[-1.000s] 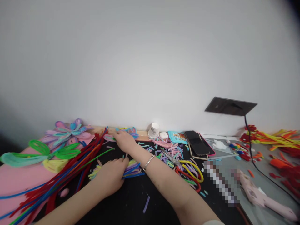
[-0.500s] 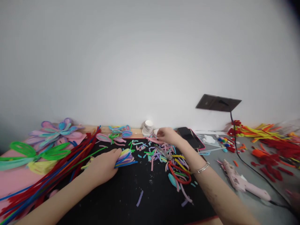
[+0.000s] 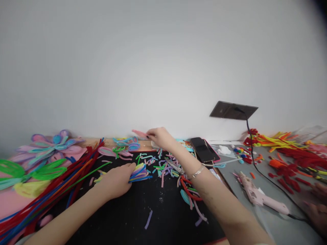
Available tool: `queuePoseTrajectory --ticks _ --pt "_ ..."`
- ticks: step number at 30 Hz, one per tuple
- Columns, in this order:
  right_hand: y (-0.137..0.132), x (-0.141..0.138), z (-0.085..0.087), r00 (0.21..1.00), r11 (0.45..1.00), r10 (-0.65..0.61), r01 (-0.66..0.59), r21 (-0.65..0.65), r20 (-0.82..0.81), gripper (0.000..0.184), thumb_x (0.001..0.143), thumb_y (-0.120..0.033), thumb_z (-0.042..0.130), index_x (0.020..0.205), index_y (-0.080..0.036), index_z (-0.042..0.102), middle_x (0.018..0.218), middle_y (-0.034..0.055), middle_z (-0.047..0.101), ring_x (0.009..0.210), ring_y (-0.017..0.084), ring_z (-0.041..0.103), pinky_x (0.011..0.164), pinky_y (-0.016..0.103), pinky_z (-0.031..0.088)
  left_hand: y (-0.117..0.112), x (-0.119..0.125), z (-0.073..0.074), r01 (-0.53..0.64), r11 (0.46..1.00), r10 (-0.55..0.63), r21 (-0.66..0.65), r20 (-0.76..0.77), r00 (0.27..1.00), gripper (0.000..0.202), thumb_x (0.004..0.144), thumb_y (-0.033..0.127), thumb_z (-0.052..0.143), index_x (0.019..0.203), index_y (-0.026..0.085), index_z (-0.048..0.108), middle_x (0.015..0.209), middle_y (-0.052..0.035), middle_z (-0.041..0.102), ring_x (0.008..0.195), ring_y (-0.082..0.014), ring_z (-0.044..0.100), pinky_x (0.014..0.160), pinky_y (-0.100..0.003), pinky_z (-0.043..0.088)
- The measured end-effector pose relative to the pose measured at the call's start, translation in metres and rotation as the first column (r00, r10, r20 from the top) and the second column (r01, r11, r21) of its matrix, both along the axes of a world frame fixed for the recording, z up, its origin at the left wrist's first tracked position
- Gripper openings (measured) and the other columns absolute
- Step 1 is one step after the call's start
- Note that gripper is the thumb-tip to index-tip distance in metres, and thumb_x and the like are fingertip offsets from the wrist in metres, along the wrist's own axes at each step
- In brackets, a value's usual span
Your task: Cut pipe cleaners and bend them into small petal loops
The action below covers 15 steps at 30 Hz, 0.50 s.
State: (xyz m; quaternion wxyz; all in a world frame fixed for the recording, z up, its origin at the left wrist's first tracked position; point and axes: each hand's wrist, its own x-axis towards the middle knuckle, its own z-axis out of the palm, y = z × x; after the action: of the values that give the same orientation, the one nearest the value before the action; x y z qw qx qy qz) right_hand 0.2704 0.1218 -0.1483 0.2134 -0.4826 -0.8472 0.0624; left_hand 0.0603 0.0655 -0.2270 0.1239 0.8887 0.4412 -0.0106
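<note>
My left hand rests on the black mat, closed on a small bundle of bent pipe cleaners in yellow, purple and blue. My right hand is raised over the far edge of the mat and pinches a short pink pipe cleaner piece that sticks out to the left. A silver bangle circles the right wrist. Beneath the right hand lies a scatter of cut pipe cleaner bits in several colours.
Long red, blue and green pipe cleaners lie at the left beside finished pastel flowers. Two phones lie behind the mat, and a pink glue gun with a black cord on the grey table. Red and yellow pipe cleaners fill the right. Another person's hand shows at the lower right.
My right hand went from the far left of the mat to the right by the cup, picked up a pink piece and swung back left with it. The left hand stayed on its bundle.
</note>
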Motion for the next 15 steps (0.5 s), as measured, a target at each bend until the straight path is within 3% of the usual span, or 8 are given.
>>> queuePoseTrajectory --ticks 2,4,6,8,12,15 --pt "0.003 -0.019 0.004 0.999 0.999 -0.006 0.009 0.05 -0.047 0.022 0.085 -0.019 0.048 0.101 -0.015 0.063 0.092 0.0071 0.067 0.081 0.015 0.058 0.072 0.023 0.038 0.0 -0.001 -0.001 -0.008 1.0 0.008 -0.002 0.0 1.0 0.036 0.069 0.012 0.043 0.103 0.021 0.05 0.105 -0.0086 0.062 0.095 -0.0239 0.06 0.079 -0.034 0.045" --pt "-0.006 -0.017 0.009 0.994 0.995 -0.064 0.071 0.074 -0.092 0.027 0.084 -0.023 0.051 0.108 -0.014 0.058 0.099 0.0092 0.066 0.086 0.016 0.058 0.072 0.024 0.038 0.0 -0.002 -0.001 -0.012 1.0 0.012 -0.015 0.012 1.0 0.03 0.071 0.013 0.042 0.099 0.021 0.05 0.1 -0.0076 0.063 0.09 -0.0231 0.061 0.076 -0.033 0.045" --pt "-0.029 0.007 0.014 0.977 0.98 -0.199 0.2 0.012 -0.082 0.019 0.084 -0.023 0.05 0.096 -0.014 0.06 0.086 0.007 0.066 0.077 0.015 0.058 0.066 0.024 0.038 0.0 -0.003 -0.002 -0.007 1.0 0.008 -0.03 0.025 1.0 0.026 0.07 0.013 0.042 0.093 0.021 0.049 0.096 -0.0065 0.062 0.087 -0.0225 0.061 0.074 -0.033 0.045" --pt "-0.064 0.043 0.011 0.943 0.936 -0.329 0.332 -0.12 0.046 0.01 0.078 -0.018 0.052 0.08 -0.016 0.062 0.072 0.0044 0.064 0.066 0.015 0.056 0.059 0.024 0.036 0.001 -0.003 -0.003 -0.005 0.999 0.006 -0.037 0.026 1.0 0.025 0.068 0.012 0.044 0.091 0.021 0.049 0.095 -0.0061 0.062 0.088 -0.0226 0.061 0.075 -0.033 0.044" --pt "-0.137 0.102 -0.021 0.849 0.776 -0.467 0.528 -0.346 0.247 0.018 0.066 -0.009 0.055 0.08 -0.019 0.059 0.066 0.0028 0.06 0.06 0.016 0.054 0.052 0.025 0.031 0.0 -0.002 -0.005 -0.009 1.0 0.009 -0.029 0.004 1.0 0.026 0.07 0.013 0.043 0.094 0.02 0.049 0.099 -0.0073 0.061 0.091 -0.0235 0.06 0.077 -0.035 0.044" --pt "-0.168 0.112 -0.051 0.828 0.774 -0.475 0.554 -0.306 0.296 0.024 0.061 -0.004 0.055 0.078 -0.022 0.055 0.071 0.0068 0.061 0.061 0.018 0.053 0.052 0.028 0.028 -0.001 -0.001 -0.006 -0.016 1.0 0.016 -0.018 -0.011 1.0 0.031 0.071 0.013 0.042 0.1 0.019 0.049 0.106 -0.0093 0.059 0.096 -0.0253 0.059 0.081 -0.037 0.045"
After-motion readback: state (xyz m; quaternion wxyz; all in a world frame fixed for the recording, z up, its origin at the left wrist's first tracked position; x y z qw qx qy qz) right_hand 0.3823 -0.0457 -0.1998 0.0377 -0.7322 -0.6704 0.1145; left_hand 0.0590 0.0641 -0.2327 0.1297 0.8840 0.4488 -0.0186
